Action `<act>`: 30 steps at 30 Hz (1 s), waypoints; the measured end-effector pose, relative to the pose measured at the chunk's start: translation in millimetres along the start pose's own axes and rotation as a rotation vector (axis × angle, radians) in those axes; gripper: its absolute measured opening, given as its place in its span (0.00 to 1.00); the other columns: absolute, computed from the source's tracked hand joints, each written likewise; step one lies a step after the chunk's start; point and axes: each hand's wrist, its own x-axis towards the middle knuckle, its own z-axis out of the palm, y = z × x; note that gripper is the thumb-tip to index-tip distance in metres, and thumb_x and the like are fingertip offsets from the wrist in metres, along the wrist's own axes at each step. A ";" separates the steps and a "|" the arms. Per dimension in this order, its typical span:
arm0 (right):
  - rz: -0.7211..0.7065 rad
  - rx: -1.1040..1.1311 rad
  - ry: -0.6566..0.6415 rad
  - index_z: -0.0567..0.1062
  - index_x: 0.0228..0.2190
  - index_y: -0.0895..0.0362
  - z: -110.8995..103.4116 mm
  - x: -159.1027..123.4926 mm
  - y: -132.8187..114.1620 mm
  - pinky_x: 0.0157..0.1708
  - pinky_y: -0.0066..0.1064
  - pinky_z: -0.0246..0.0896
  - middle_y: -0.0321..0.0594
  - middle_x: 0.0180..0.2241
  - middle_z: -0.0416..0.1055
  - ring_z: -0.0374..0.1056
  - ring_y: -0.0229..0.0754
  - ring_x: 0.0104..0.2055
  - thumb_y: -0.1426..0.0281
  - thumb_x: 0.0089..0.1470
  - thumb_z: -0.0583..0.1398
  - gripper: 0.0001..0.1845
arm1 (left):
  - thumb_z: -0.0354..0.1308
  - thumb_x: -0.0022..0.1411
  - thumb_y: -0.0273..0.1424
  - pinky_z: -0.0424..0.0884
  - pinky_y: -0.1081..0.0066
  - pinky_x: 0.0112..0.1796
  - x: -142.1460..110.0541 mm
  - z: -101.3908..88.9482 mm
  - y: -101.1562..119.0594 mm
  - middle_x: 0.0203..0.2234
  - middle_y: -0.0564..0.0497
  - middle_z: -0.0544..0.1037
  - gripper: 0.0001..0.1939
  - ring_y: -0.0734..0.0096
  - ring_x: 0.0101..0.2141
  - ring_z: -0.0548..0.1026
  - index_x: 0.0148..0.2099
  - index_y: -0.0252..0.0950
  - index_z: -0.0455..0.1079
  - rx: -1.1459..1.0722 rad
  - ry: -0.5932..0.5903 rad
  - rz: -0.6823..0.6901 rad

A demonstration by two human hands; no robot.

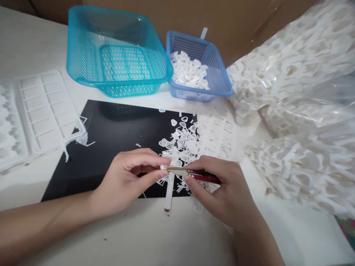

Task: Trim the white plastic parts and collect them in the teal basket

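Observation:
Between thumb and fingertips, my left hand (133, 171) pinches a small white plastic piece (164, 167); most of it is hidden by the fingers. My right hand (219, 184) grips a pair of thread snips (203, 175) with a red and black handle. Their metal blades point left and reach the white piece. Below the blades lies a white stick (169, 194) with a dark reddish end. A heap of white plastic scraps (185, 142), with some loops and thin strips among them, is spread behind and under my hands.
A black sheet (111, 125) lies on the white table (116, 236). At the back stand a turquoise basket (83, 79) and a blue basket (194, 95) holding small white parts. White moulded frames (47, 111) lie at left. Clear bags of white pieces (299, 77) bulge at right.

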 end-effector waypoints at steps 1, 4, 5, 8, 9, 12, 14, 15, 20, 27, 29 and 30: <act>-0.002 -0.003 0.002 0.78 0.28 0.56 0.2 0.0 0.0 0.22 0.26 0.58 0.33 0.22 0.74 0.66 0.34 0.22 0.72 0.49 0.61 0.04 | 0.63 0.56 0.17 0.76 0.80 0.29 -0.1 0.0 -0.3 0.32 0.51 0.81 0.17 0.75 0.30 0.78 0.42 0.42 0.80 -0.003 0.000 -0.002; -0.009 -0.001 -0.005 0.78 0.27 0.57 0.8 -0.1 -0.5 0.21 0.26 0.58 0.33 0.22 0.73 0.65 0.33 0.21 0.71 0.50 0.61 0.05 | 0.63 0.55 0.16 0.76 0.83 0.30 -0.5 -0.3 -0.8 0.32 0.53 0.81 0.18 0.78 0.30 0.78 0.42 0.44 0.80 -0.011 -0.001 -0.007; -0.008 0.002 -0.009 0.78 0.27 0.57 0.9 -0.3 -0.7 0.22 0.26 0.58 0.33 0.22 0.73 0.65 0.33 0.21 0.71 0.51 0.60 0.05 | 0.63 0.55 0.16 0.75 0.84 0.30 -0.7 -0.4 -0.8 0.32 0.53 0.81 0.18 0.78 0.30 0.78 0.42 0.45 0.80 -0.010 -0.002 -0.011; -0.013 0.010 -0.001 0.78 0.27 0.57 1.3 -1.2 -0.6 0.21 0.25 0.58 0.33 0.22 0.73 0.65 0.33 0.21 0.72 0.50 0.61 0.05 | 0.63 0.55 0.16 0.75 0.84 0.30 -1.0 -0.6 -0.4 0.32 0.53 0.81 0.19 0.79 0.30 0.78 0.42 0.45 0.80 -0.011 -0.003 -0.017; -0.013 0.012 0.002 0.78 0.27 0.57 1.4 -1.6 -0.4 0.21 0.25 0.58 0.33 0.21 0.73 0.65 0.33 0.21 0.72 0.50 0.61 0.05 | 0.63 0.55 0.16 0.76 0.84 0.30 -1.0 -0.6 -0.1 0.32 0.53 0.81 0.19 0.78 0.30 0.78 0.42 0.45 0.80 -0.012 -0.001 -0.018; -0.007 0.018 0.000 0.78 0.28 0.57 1.5 -2.3 -0.1 0.21 0.25 0.58 0.32 0.21 0.73 0.65 0.33 0.21 0.72 0.50 0.61 0.05 | 0.63 0.55 0.16 0.76 0.84 0.30 -0.2 -0.3 0.5 0.32 0.53 0.81 0.18 0.78 0.30 0.79 0.41 0.44 0.80 -0.016 0.003 -0.014; -0.004 0.019 -0.001 0.79 0.28 0.57 1.4 -2.1 -0.4 0.22 0.26 0.59 0.33 0.22 0.74 0.66 0.33 0.21 0.72 0.50 0.61 0.05 | 0.63 0.54 0.15 0.76 0.84 0.30 0.4 0.1 0.7 0.32 0.53 0.81 0.18 0.78 0.30 0.79 0.41 0.43 0.80 -0.014 0.004 -0.010; -0.003 0.019 0.000 0.79 0.28 0.57 1.3 -1.8 -0.8 0.22 0.26 0.59 0.33 0.22 0.74 0.66 0.33 0.21 0.72 0.50 0.61 0.05 | 0.63 0.54 0.15 0.76 0.84 0.30 0.6 0.3 0.8 0.32 0.52 0.81 0.18 0.78 0.30 0.79 0.41 0.43 0.80 -0.013 0.004 -0.009; -0.006 0.012 0.005 0.78 0.28 0.57 0.9 -0.6 -1.7 0.21 0.26 0.57 0.32 0.21 0.73 0.64 0.33 0.20 0.72 0.49 0.61 0.05 | 0.64 0.55 0.15 0.76 0.84 0.31 0.8 0.8 0.5 0.32 0.53 0.81 0.18 0.78 0.30 0.79 0.41 0.43 0.80 -0.016 0.006 -0.005; -0.004 0.006 0.026 0.78 0.26 0.57 1.8 -1.8 -0.3 0.20 0.26 0.56 0.32 0.20 0.71 0.62 0.32 0.19 0.72 0.49 0.61 0.05 | 0.63 0.56 0.16 0.75 0.87 0.32 0.2 0.2 0.0 0.32 0.56 0.80 0.18 0.81 0.31 0.78 0.41 0.47 0.80 -0.018 -0.010 -0.029; -0.001 0.010 0.026 0.78 0.27 0.57 1.8 -1.9 0.0 0.20 0.27 0.56 0.32 0.19 0.71 0.62 0.32 0.19 0.72 0.49 0.61 0.05 | 0.63 0.56 0.17 0.75 0.87 0.32 -0.1 0.0 -0.1 0.33 0.57 0.80 0.19 0.81 0.31 0.78 0.42 0.48 0.80 -0.023 -0.018 -0.028; 0.002 0.012 0.024 0.78 0.27 0.57 1.7 -1.9 0.2 0.20 0.27 0.56 0.32 0.20 0.71 0.62 0.33 0.19 0.72 0.49 0.61 0.05 | 0.63 0.56 0.17 0.75 0.86 0.32 -0.3 0.0 -0.1 0.33 0.57 0.80 0.19 0.81 0.32 0.78 0.42 0.48 0.79 -0.026 -0.021 -0.028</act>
